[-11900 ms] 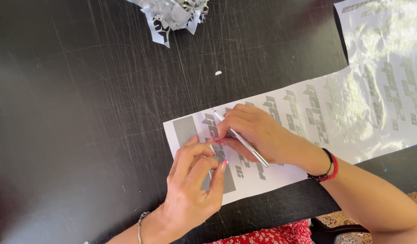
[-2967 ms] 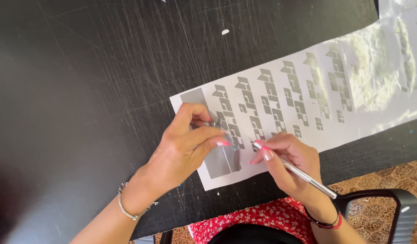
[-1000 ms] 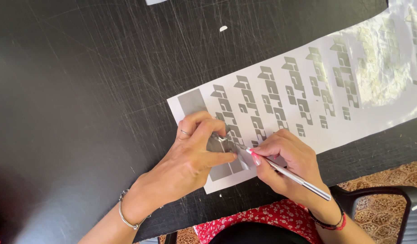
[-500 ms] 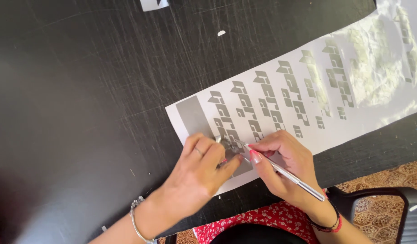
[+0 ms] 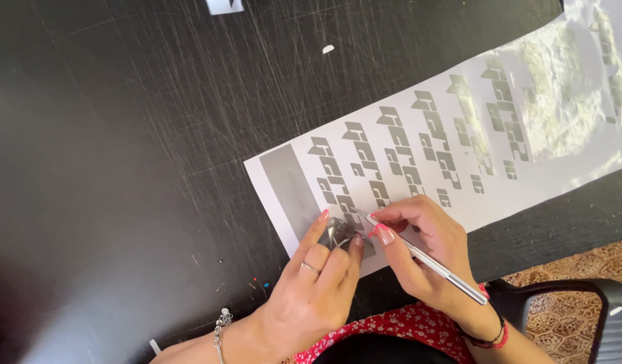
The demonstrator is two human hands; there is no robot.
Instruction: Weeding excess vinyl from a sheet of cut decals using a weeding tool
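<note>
1. Head view, fingers: your left hand (image 5: pixel 311 283) pinches a curled scrap of grey film (image 5: pixel 338 232) between forefinger and thumb at the near end of the vinyl sheet (image 5: pixel 459 141). Your right hand (image 5: pixel 425 253) is closed in a pen grip on a slim silver weeding tool (image 5: pixel 425 259), whose tip meets the sheet just at 3 o'clock of the scrap.
2. Head view, the step: judging by this, keep the tip low and nearly flat so it lifts only the waste, and pull the scrap back along the sheet rather than straight up. Press the backing down with your remaining left fingers so the small grey shapes (image 5: pixel 398 145) stay put.
3. Head view, surface: the black counter (image 5: pixel 122 135) is heavily scratched, with a white crumb (image 5: pixel 328 48) at 12 o'clock.
4. Head view, room: a dark chair arm (image 5: pixel 560 293) and patterned floor (image 5: pixel 580 269) show at 4 o'clock; sunlight glares at the sheet's far end.
</note>
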